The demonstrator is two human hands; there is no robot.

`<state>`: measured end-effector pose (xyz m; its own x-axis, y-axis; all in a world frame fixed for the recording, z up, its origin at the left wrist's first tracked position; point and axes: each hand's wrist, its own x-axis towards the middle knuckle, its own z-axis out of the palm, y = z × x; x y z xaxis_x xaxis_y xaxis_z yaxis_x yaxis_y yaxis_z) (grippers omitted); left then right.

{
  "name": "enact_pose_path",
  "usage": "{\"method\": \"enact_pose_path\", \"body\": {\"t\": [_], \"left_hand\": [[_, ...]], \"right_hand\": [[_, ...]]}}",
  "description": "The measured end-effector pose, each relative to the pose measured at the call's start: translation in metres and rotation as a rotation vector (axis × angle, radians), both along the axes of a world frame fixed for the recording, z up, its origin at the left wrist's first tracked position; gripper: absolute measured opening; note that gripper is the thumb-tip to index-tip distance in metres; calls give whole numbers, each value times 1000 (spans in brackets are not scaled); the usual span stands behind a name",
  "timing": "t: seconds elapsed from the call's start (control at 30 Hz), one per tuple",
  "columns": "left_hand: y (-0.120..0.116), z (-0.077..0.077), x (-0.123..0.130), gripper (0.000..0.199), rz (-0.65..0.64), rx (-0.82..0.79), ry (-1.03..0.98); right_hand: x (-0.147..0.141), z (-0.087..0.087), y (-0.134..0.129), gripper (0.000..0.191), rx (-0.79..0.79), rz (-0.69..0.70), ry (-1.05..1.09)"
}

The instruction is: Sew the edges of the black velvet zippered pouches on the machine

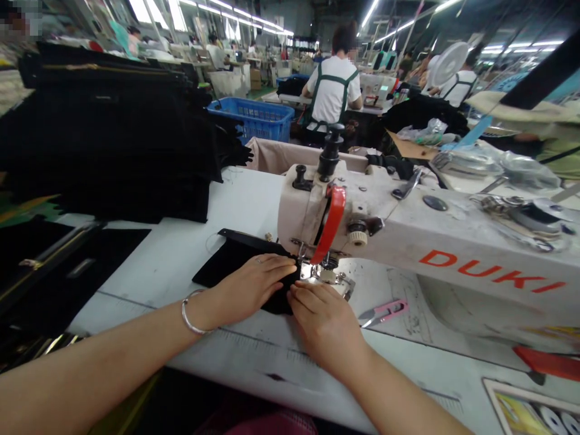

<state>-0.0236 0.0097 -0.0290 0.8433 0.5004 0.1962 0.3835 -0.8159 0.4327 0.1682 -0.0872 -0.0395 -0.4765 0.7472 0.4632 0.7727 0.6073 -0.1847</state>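
A black fabric piece [235, 260] lies on the white sewing table, its right edge at the presser foot area [312, 272] of a sewing machine [385, 223] lettered "DUKI". My left hand [247, 284], a silver bangle at its wrist, rests flat on the fabric with fingers stretched toward the needle area. Close in front of the foot, my right hand [324, 320] has its fingers bent and closed on the fabric's near right edge. Its thumb is hidden. Pink-handled thread snips [385, 312] lie on the table right of my right hand.
Black fabric pieces [113, 133] form a tall stack at the left, with more zippered black pieces [58, 272] below it. Beyond the machine are a blue crate [258, 118] and a person [335, 90] seated with their back to me. A red thread-guard strip [330, 223] hangs by the needle.
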Motion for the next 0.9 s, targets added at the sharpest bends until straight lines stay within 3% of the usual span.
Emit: {"method": "enact_pose_path", "body": {"t": [0.2,0.33,0.47,0.53,0.6,0.7,0.77,0.83,0.9], "left_hand": [[-3,-4,-5,44,10,19,-6],[-16,-4,-19,64,-33,-45,-14],[-25,1,-25,34,-30,-97,-59],[-27,3,-23,30,-12,-111,-86],[-29,4,-20,36,6,-79,-92],[-30,2,-15,40,-8,36,-60],[-29,-2,-15,33,-22,88,-61],[-28,-5,-16,27,-13,105,-89],[-27,-8,-17,26,-6,123,-104]], "right_hand": [[-4,-2,1,28,-39,6,37],[4,8,-7,29,-132,19,27],[35,33,-16,55,-344,61,-4],[50,40,-14,64,-388,21,-36],[58,39,-6,52,-358,-64,-73],[54,26,10,13,-212,-275,-92],[46,17,15,8,-118,-341,-84],[37,13,11,12,-75,-228,-56],[29,13,1,14,-91,-15,-24]]}}
